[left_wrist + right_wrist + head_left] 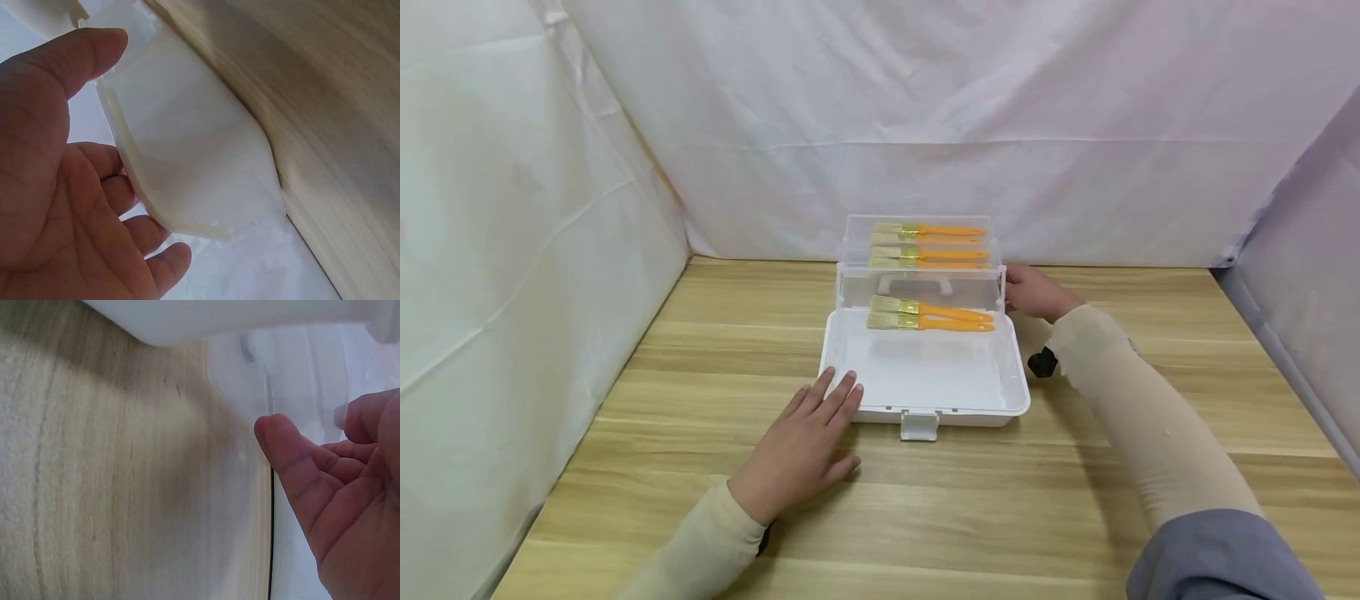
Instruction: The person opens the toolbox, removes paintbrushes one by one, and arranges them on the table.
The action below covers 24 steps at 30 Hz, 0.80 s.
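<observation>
On the table stands a white plastic box [925,375], its clear lid [970,292] swung up at the back. Two paintbrushes [951,315] with orange handles and pale bristles lie along the box's rear part. More orange-handled brush shapes [951,254] show at the lid; whether some are reflections I cannot tell. My left hand [801,442] rests on the front left corner with fingers spread over the rim; its thumb lies apart from the box front. At the back right, my right hand [1037,292] holds the lid's side edge, its fingers [287,450] partly curled there.
A white latch [919,426] hangs at the box's front. The wooden table [700,367] meets white cloth walls [760,167] at the left and back. A dark wrist device [1042,362] sits under the right sleeve.
</observation>
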Motion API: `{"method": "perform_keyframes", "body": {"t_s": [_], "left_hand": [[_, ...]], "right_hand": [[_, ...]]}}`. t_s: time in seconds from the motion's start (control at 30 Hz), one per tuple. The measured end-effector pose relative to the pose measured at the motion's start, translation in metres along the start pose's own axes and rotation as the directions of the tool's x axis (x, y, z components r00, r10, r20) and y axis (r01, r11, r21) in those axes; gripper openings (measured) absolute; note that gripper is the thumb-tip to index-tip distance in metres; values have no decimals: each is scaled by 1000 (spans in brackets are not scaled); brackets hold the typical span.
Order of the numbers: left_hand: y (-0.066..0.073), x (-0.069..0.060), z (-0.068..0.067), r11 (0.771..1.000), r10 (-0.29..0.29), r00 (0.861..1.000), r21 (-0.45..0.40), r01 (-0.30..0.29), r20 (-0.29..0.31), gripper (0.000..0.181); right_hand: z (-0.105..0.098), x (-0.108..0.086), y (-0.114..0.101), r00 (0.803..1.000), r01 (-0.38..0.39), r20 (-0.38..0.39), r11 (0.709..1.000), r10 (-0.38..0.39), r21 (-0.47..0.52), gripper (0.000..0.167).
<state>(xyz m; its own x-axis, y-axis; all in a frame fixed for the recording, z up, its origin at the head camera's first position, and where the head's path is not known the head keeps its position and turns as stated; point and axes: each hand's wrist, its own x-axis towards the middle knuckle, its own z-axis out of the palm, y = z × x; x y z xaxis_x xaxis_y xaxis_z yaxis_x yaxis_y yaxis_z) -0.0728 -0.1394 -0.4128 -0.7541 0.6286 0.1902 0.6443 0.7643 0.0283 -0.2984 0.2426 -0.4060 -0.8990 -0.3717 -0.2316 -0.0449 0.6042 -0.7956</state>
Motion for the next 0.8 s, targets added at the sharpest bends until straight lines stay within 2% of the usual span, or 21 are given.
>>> {"method": "perform_keyframes", "body": {"t_s": [0.17, 0.37, 0.67, 0.8], "left_hand": [[0, 6, -1, 1000, -3, 1000, 0, 3, 25, 83], [-1, 19, 4, 999, 29, 999, -27, -28, 41, 86], [-2, 20, 9, 999, 48, 998, 17, -49, 46, 98], [-2, 22, 8, 999, 37, 998, 7, -37, 56, 98]], "right_hand": [[2, 1, 2, 1000, -16, -18, 1000, 16, -8, 43], [4, 2, 5, 999, -26, -26, 1000, 26, 2, 45], [5, -4, 1, 998, 6, -61, 1000, -7, -27, 41], [2, -10, -1, 996, -3, -88, 994, -6, -107, 43]]}}
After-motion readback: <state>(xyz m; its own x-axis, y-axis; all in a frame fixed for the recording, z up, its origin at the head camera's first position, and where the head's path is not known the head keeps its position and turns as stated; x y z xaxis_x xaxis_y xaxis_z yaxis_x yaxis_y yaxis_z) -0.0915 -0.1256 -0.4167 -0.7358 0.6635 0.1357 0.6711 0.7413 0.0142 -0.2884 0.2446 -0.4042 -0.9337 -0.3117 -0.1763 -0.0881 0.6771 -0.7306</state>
